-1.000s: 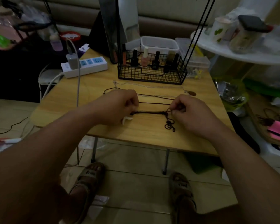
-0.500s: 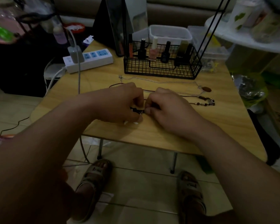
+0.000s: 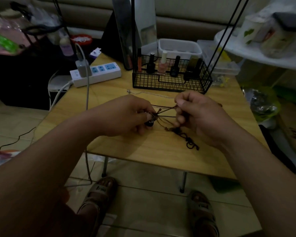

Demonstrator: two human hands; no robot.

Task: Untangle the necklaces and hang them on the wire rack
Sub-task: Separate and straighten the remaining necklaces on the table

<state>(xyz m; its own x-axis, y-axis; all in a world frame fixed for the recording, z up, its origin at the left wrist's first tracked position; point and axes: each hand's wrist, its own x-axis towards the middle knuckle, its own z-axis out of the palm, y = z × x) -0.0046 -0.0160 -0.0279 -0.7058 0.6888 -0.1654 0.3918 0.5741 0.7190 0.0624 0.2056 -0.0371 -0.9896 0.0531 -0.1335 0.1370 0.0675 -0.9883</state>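
Two hands work low over the wooden desk [image 3: 143, 151], in front of the black wire rack [image 3: 169, 82] at its far side. I see the left hand [image 3: 126, 115] with fingers [image 3: 142, 129] curled round a dark bead [image 3: 149, 123] and gathered cords; the right hand [image 3: 200, 117] pinches the other ends, so thin brown and black cord necklaces [image 3: 166, 111] stretch between them. Beyond lies a silver chain [image 3: 152, 94], near the rack, and a knotted black tail [image 3: 190, 142] rests on the desk.
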